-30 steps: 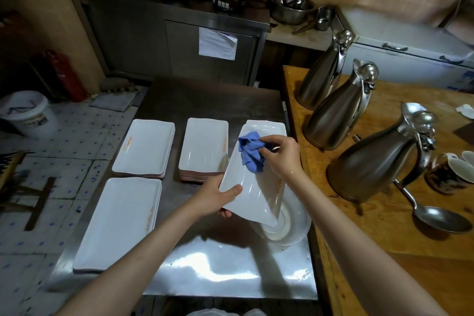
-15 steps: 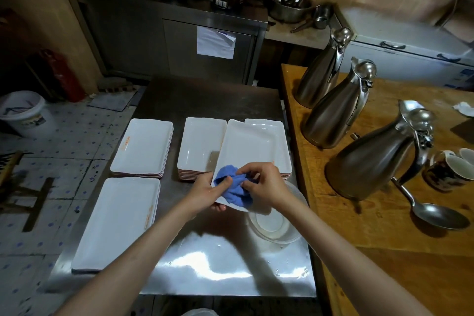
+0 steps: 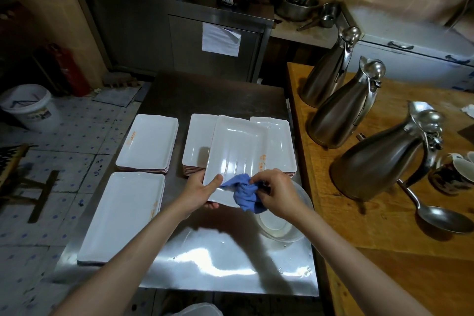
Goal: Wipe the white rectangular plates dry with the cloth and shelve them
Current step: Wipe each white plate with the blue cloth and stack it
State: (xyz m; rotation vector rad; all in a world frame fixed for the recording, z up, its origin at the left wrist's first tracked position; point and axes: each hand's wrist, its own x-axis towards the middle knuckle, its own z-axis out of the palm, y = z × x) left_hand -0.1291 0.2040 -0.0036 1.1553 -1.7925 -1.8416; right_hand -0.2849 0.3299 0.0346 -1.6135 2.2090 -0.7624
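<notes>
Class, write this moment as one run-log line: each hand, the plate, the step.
left hand: holds white plate near edge | right hand: pinches blue cloth on plate | step: wiping, not shelved

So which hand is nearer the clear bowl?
Right. The right hand, gripping the blue cloth, hovers over the clear bowl's near rim; the left hand holds the plate further left.

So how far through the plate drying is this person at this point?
Midway, it seems. Four stacks of white rectangular plates sit on the steel table; whether those are wiped already is unclear. In hand: the left hand grips one plate by its near edge while the right hand works the blue cloth over it. Shelving is not yet begun.
</notes>
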